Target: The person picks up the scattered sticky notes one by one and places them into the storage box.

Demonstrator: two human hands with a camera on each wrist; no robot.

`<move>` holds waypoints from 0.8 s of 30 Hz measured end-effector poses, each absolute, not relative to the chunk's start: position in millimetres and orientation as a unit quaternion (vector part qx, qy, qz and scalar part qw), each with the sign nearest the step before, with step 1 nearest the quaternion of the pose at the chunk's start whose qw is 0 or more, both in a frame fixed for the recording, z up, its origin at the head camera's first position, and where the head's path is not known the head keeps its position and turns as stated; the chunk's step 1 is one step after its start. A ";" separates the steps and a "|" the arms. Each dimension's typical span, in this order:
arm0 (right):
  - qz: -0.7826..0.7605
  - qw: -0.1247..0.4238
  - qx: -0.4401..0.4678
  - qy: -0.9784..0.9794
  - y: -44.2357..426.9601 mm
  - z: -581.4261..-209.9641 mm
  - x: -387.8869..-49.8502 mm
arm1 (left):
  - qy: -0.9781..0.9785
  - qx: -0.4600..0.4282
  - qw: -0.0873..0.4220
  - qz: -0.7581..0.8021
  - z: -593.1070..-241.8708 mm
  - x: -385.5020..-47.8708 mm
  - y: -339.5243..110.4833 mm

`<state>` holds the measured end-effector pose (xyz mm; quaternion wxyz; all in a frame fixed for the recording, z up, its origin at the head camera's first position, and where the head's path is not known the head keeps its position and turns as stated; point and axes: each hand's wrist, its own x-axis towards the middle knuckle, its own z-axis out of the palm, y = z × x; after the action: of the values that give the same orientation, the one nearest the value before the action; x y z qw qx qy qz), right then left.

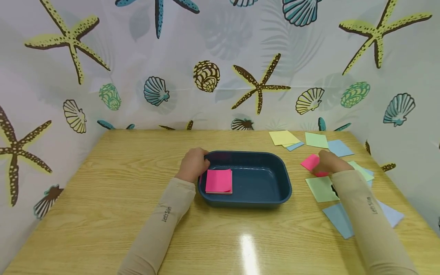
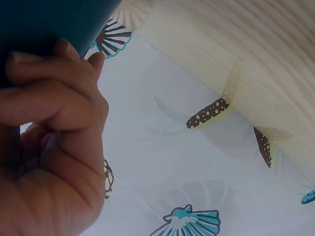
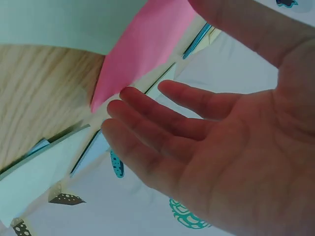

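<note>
A dark blue tray [image 1: 244, 205] with rounded corners stands mid-table. My left hand [image 1: 193, 164] grips its upper left rim; the left wrist view shows curled fingers [image 2: 54, 108] against the tray's dark wall [image 2: 44, 24]. Inside, at the left end, lies a stack of sticky notes [image 1: 219, 180] with pink on top. To the right of the tray, my right hand [image 1: 330, 162] is at a pink sticky note [image 1: 309, 161], partly covering it. In the right wrist view the fingers are spread and nearly straight, their tips beside the pink paper [image 3: 142, 49].
Around the right hand lie green notes [image 1: 321, 189] [image 1: 316, 140], blue notes [image 1: 338, 219] [image 1: 340, 148] and a pale lilac one [image 1: 390, 213]. Yellow notes [image 1: 283, 137] lie near the back edge. A patterned cloth [image 1: 220, 46] hangs behind the wooden table [image 1: 137, 160].
</note>
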<state>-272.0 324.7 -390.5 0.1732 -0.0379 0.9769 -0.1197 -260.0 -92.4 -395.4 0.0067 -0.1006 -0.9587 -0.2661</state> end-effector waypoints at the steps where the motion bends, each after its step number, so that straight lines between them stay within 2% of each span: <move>1: -0.118 0.171 -0.036 0.977 325.4 -390.6 -272.6 | -0.959 -0.101 0.007 -0.266 -395.3 -260.1 -92.3; 15: -0.142 0.197 -0.002 0.970 343.2 -387.2 -273.6 | -0.960 -0.100 0.009 -0.262 -392.1 -258.3 -91.2; 24: -0.088 0.165 -0.019 0.982 337.0 -383.1 -272.8 | -0.960 -0.092 -0.007 -0.264 -395.2 -259.4 -90.1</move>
<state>-272.8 337.0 -383.1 0.1654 -0.0187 0.9821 -0.0880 -259.4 -90.1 -395.2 -0.0072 -0.0922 -0.9600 -0.2643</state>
